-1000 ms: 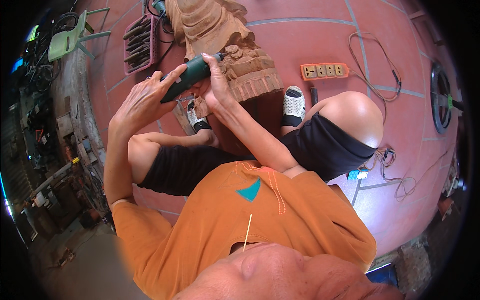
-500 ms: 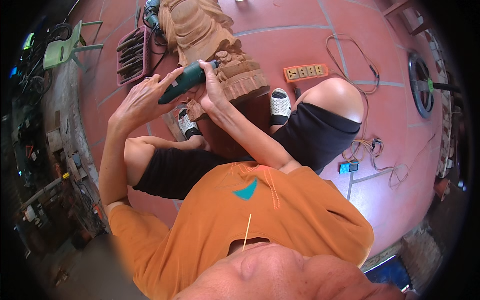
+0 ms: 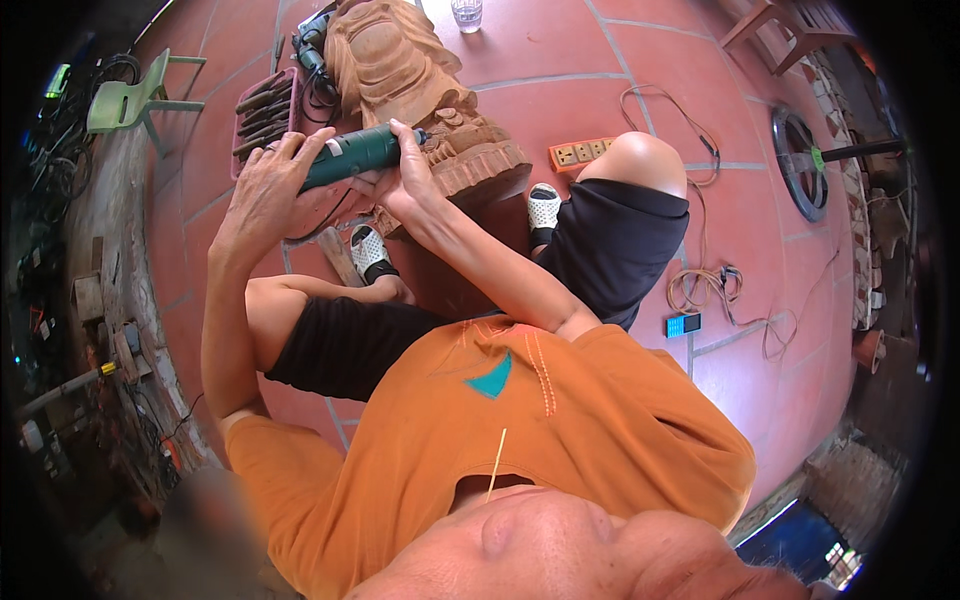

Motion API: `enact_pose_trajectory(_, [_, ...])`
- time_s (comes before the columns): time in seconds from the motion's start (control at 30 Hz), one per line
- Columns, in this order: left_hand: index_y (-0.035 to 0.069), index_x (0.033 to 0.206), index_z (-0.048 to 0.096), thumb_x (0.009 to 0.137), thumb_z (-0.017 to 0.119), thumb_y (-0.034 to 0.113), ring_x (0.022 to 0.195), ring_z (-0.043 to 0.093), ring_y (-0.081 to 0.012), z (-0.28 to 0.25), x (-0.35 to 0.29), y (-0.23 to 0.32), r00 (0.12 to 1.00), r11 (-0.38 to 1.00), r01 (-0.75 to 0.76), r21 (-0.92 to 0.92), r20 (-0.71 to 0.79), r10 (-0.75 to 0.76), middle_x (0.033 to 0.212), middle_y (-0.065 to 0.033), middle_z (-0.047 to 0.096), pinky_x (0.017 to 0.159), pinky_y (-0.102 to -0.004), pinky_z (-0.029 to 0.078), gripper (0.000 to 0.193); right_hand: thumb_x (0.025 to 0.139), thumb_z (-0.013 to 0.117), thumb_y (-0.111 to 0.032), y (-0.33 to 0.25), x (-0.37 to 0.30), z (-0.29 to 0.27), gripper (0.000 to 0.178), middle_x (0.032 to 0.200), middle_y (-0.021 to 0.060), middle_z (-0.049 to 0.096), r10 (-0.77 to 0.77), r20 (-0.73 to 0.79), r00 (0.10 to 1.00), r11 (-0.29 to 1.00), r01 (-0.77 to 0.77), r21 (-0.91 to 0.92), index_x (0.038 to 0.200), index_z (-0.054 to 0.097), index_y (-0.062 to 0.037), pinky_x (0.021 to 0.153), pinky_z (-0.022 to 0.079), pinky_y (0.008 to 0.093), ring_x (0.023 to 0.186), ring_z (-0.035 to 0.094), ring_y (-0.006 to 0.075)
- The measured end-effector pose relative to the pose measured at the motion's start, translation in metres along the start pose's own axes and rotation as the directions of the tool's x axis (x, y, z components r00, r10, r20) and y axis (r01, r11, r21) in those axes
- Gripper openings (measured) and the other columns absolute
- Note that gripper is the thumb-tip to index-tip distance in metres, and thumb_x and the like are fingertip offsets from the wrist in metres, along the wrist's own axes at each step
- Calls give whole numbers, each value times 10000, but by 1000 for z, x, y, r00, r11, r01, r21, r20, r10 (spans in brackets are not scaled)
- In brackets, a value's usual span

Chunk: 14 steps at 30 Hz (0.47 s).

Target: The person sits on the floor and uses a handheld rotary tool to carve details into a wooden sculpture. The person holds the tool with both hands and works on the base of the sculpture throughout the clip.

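A dark green die grinder (image 3: pixel 362 154) lies crosswise in front of me, its nose pointing right toward a carved wooden statue (image 3: pixel 395 65). Around the grinder's rear end my left hand (image 3: pixel 270 190) is closed. My right hand (image 3: pixel 405 185) grips the front part, thumb on top near the collar. The grinder's tip is close to the carved base (image 3: pixel 475 160) of the statue; whether it touches the wood I cannot tell. Fine relief and a fluted rim show on that base. Some fingers are hidden beneath the tool.
Left of the statue are a pink basket (image 3: pixel 240 115) of chisels and another green power tool (image 3: pixel 312 50). An orange power strip (image 3: pixel 580 153), looping cord (image 3: pixel 704 215) and blue phone (image 3: pixel 683 325) lie right. A glass (image 3: pixel 467 14) stands beyond; a green chair (image 3: pixel 130 100) is far left.
The grinder has turned closer to level, with both hands still on it. My view has shifted, so the glass and more of the statue's far side now show.
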<state>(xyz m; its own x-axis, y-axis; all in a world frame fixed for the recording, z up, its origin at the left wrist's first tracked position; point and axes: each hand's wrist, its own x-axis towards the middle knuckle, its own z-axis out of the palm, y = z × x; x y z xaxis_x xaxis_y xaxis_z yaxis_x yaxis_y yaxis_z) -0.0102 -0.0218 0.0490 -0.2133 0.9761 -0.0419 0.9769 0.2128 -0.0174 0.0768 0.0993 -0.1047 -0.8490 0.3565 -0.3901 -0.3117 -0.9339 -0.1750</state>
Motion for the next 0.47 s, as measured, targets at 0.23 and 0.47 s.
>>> enact_pose_trajectory(0.23, [157,1435,458,721,802,169,1186,545,-299,-5,-15,0,994,977,-15,211,-101,37,1269,-119,579,995,-440,378,792,932,558,-508,7,-4,13,475,1060,123,678,-16,10,1000,1000,16,-16,1145,553,-83,927,509,559,959,695,332])
enact_pose_trajectory(0.47, [202,1528,340,703,794,104,1329,432,-313,-4,-24,-3,977,958,-75,277,-170,126,1382,-153,494,1101,-479,299,947,927,558,-517,4,7,-11,553,1160,153,664,-11,14,1000,1000,10,25,1247,519,-67,950,490,588,993,686,358])
